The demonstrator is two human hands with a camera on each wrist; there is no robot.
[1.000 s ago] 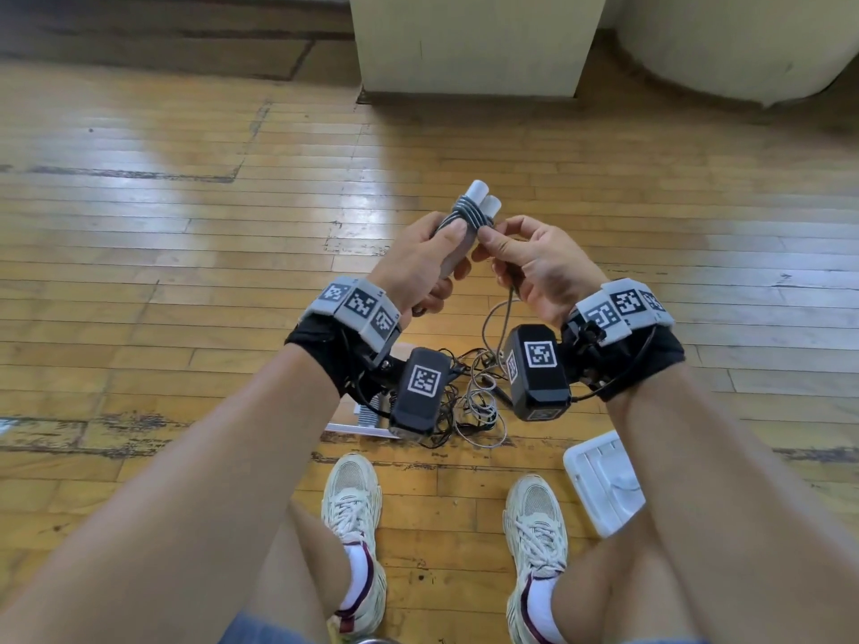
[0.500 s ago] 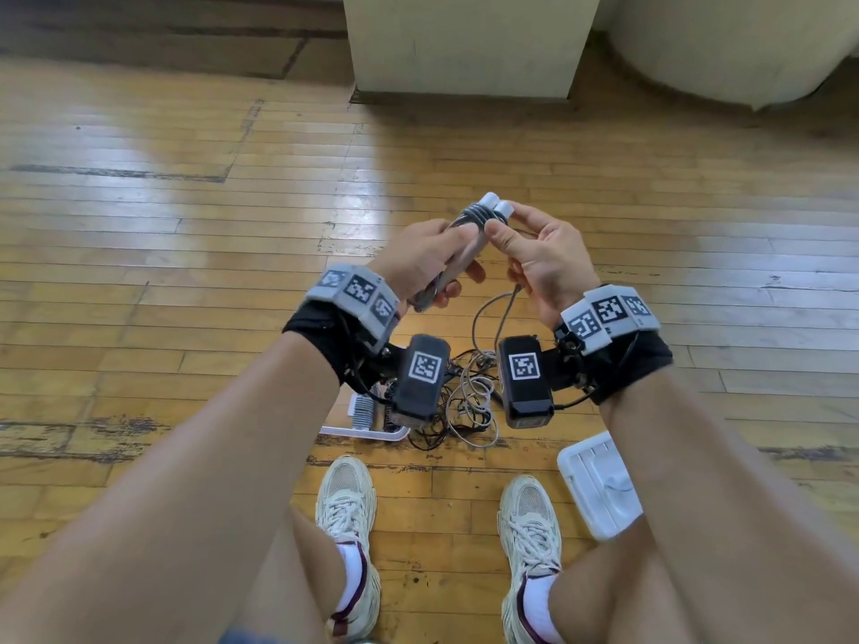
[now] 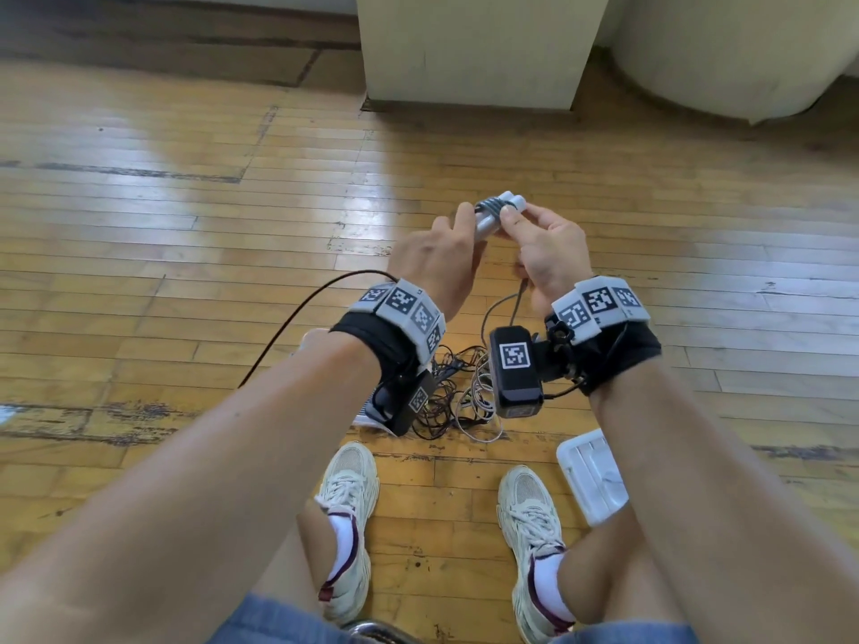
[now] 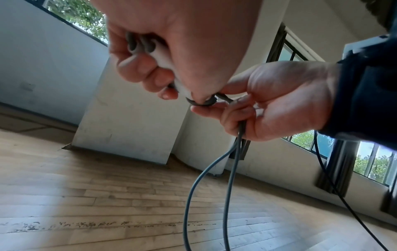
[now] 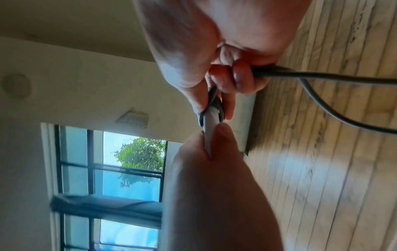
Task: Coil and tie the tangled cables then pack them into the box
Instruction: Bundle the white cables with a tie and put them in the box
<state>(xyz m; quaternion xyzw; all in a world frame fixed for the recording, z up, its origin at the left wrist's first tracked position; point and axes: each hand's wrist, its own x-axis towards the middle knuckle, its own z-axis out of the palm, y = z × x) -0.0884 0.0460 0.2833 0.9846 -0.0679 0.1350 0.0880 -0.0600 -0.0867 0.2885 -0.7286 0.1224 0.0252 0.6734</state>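
Observation:
Two pale grey handles (image 3: pixel 499 210) are bundled side by side with dark grey cable turns (image 3: pixel 493 205) wound round them. My left hand (image 3: pixel 441 253) grips the handles from below and the left, fingers curled round them (image 4: pixel 163 62). My right hand (image 3: pixel 527 227) pinches the cable at the wound turns with thumb and forefinger. Its lower fingers curl round the loose grey cable (image 4: pixel 232 152), which hangs doubled toward the floor (image 5: pixel 322 78). A tangle of dark and white cables (image 3: pixel 458 397) lies on the floor under my wrists.
A white plastic box (image 3: pixel 592 476) sits on the wooden floor by my right foot. A white flat piece (image 3: pixel 365 418) shows under my left wrist. My feet in pale trainers (image 3: pixel 348 495) are below. A cream pillar (image 3: pixel 474 48) stands ahead.
The handle bundle has tipped from nearly upright to almost level. My right thumb and forefinger have moved up onto the wound turns. Both hands have shifted slightly right.

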